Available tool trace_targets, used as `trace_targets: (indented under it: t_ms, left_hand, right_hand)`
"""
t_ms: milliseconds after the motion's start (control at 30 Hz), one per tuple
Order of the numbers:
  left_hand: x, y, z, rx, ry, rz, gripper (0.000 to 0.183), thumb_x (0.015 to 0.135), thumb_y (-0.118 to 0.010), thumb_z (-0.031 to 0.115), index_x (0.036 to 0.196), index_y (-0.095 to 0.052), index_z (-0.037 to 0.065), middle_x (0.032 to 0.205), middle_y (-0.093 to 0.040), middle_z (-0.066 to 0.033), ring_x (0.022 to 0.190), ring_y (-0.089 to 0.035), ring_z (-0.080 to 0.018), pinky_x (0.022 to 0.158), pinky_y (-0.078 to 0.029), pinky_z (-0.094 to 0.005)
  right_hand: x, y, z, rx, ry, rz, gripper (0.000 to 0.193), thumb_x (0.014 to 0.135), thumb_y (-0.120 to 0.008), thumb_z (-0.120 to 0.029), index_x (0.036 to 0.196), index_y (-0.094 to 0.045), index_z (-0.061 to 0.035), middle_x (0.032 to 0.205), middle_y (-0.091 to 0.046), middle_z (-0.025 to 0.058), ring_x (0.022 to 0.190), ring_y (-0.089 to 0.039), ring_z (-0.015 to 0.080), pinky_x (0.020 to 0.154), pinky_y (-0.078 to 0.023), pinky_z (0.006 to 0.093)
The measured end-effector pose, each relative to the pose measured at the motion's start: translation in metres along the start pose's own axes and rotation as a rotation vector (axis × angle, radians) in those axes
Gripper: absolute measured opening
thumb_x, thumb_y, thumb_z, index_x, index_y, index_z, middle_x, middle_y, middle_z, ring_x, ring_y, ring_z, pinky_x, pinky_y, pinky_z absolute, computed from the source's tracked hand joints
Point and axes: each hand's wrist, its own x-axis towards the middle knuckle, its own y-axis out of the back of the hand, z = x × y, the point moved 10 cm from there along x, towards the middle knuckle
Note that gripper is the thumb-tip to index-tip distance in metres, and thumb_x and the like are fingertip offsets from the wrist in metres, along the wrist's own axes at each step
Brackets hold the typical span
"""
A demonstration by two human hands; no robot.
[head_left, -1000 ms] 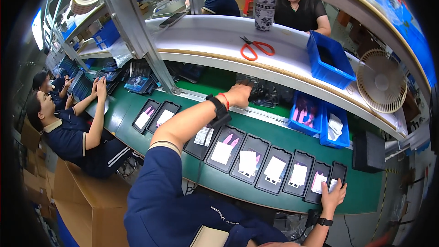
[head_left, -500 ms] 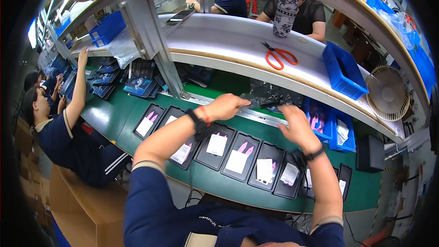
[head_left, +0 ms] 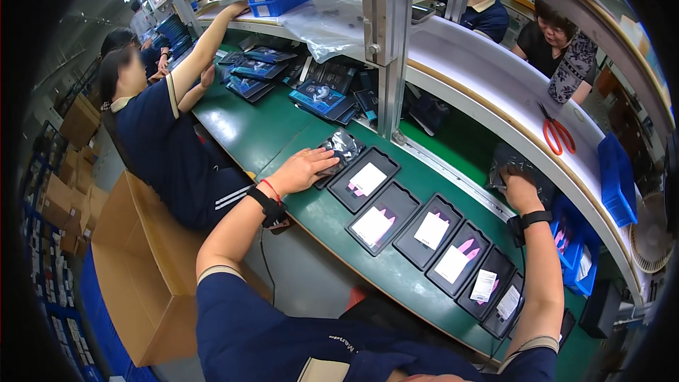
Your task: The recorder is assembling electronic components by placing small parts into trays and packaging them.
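My left hand (head_left: 304, 170) lies with its fingers stretched out over a shiny black packet in clear plastic film (head_left: 344, 146). That packet rests at the left end of a row of black trays, on a dark tray mostly hidden by my hand. My right hand (head_left: 520, 187) reaches to a heap of black plastic packets (head_left: 515, 160) under the shelf; its fingertips are hidden among them. Between my hands, several shallow black trays (head_left: 412, 206) stand in a slanting row, each with a white printed card (head_left: 430, 230) and pink pointed pieces (head_left: 467, 245) partly under it.
A white shelf (head_left: 488, 74) with red-handled scissors (head_left: 559, 134) runs above the green table (head_left: 283, 152). Blue bins (head_left: 581, 258) stand at the right. A metal post (head_left: 389, 92) rises behind the trays. Dark blue packages (head_left: 318, 95) lie near a co-worker (head_left: 166, 141); an open carton (head_left: 148, 269) stands left.
My view has swung left. My left hand has gone from the black packets to the left end of the tray row, where a packet now lies beneath it. My right hand has moved onto the heap.
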Motion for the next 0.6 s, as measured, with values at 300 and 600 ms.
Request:
trace_targets:
  t_ms: [300,600]
  left_hand:
    - [-0.03,-0.03,-0.012,0.094,0.283,-0.364,0.099,0.074,-0.051,0.07,0.144,-0.018,0.009,0.149,-0.012,-0.0194,0.137,-0.012,-0.038,0.103,-0.015,-0.0638]
    - [-0.039,-0.036,-0.006,-0.063,0.411,-0.439,0.124,0.056,-0.067,0.071,0.145,-0.01,0.005,0.15,-0.001,-0.0231,0.138,0.0,-0.0417,0.102,-0.005,-0.0646]
  right_hand:
    - [0.004,0.122,-0.255,0.341,0.283,0.467,0.026,0.072,-0.054,-0.007,0.096,-0.059,0.0002,0.086,-0.062,0.0127,0.083,-0.061,0.0267,0.064,-0.048,0.0349]
    - [0.033,0.05,-0.334,0.452,0.23,-0.066,0.071,0.084,-0.048,-0.055,0.119,-0.051,0.0061,0.12,-0.05,0.0279,0.115,-0.046,0.0389,0.095,-0.035,0.045]
